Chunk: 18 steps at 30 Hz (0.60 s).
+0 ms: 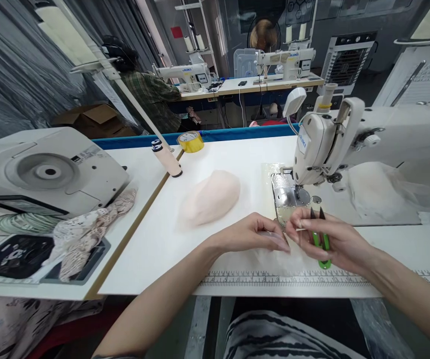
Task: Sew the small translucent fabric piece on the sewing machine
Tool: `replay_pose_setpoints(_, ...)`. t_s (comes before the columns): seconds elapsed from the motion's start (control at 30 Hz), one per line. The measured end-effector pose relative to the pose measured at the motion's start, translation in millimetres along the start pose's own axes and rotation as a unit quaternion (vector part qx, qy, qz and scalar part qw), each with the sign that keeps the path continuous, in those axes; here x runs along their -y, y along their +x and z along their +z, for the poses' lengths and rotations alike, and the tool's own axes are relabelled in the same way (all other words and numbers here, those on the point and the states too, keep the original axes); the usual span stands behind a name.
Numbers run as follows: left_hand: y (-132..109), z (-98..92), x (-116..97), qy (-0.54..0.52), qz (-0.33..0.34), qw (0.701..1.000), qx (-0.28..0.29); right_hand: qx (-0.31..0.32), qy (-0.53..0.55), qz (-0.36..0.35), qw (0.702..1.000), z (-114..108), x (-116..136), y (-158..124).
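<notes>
In my right hand [316, 234] is a pair of green thread snips [323, 249], blades pointing away from me, tucked among the fingers. My left hand [260, 233] pinches a thin, sheer piece of fabric [275, 259] that spreads over the table edge near the ruler. Both hands meet just in front of the sewing machine's metal needle plate [288, 194]. The right fingertips are close to the left ones; whether they also hold fabric or thread I cannot tell. Left of the machine lies a pale pink rounded piece of fabric [213, 197].
The sewing machine head [320, 139] stands at right, with white sheer fabric [372, 192] beside it. A thread cone [167, 158] and yellow tape roll [190, 141] sit at the back left. Another machine [50, 169] and lace [84, 234] are at left. A person [143, 94] sits beyond.
</notes>
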<state>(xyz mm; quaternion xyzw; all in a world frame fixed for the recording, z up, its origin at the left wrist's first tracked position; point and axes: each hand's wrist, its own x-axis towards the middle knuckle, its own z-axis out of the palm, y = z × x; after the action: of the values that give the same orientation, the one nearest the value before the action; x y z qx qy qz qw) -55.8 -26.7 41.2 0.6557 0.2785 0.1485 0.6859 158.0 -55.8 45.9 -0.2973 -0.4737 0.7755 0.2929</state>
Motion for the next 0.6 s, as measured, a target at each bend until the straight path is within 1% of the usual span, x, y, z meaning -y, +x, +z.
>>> replay_pose_setpoints(0.07, -0.1, 0.1, 0.6, 0.005, -0.006, 1.0, 0.018, -0.009, -0.114, -0.007, 0.993, 3.5, 5.0, -3.1)
replay_pose_setpoints(0.1, 0.2, 0.4, 0.7, 0.007, -0.011, 1.0, 0.026, -0.015, -0.19, -0.018, 0.982, 5.2, 8.0, -4.8)
replay_pose_setpoints(0.17, 1.3, 1.4, 0.3, 0.011, -0.02, 0.999, 0.035, -0.024, -0.34, -0.045, 0.939, 8.1, 14.2, -7.7)
replay_pose_setpoints(0.2, 2.0, 1.8, -0.2, 0.011, -0.023, 0.999, 0.037, -0.026, -0.397, -0.056, 0.916, 9.3, 17.0, -8.7)
replay_pose_setpoints(0.27, 3.4, 1.8, -1.2, 0.013, -0.026, 0.999, 0.041, -0.031, -0.472, -0.07, 0.878, 11.5, 20.7, -9.8)
replay_pose_setpoints(0.33, 4.1, 0.7, -1.8, 0.017, -0.018, 0.999, 0.038, -0.042, -0.514, -0.077, 0.853, 14.0, 21.2, -9.8)
replay_pose_setpoints(0.37, 4.1, -0.2, -1.6, 0.02, -0.012, 0.999, 0.038, -0.045, -0.523, -0.08, 0.847, 15.4, 20.3, -9.5)
replay_pose_setpoints(0.5, 2.3, -3.8, 0.8, 0.029, 0.01, 0.998, 0.06, -0.011, -0.511, -0.068, 0.857, 17.8, 14.0, -7.0)
replay_pose_setpoints(0.53, 1.7, -4.2, 1.2, 0.035, 0.015, 0.997, 0.064, -0.012, -0.514, -0.061, 0.855, 16.6, 12.7, -6.7)
replay_pose_setpoints(0.57, 1.2, -4.4, 1.4, 0.04, 0.02, 0.997, 0.065, -0.041, -0.524, -0.069, 0.848, 14.8, 11.6, -6.8)
replay_pose_setpoints(0.6, 0.9, -4.3, 1.3, 0.045, 0.024, 0.997, 0.061, -0.089, -0.537, -0.082, 0.835, 12.7, 10.8, -7.7)
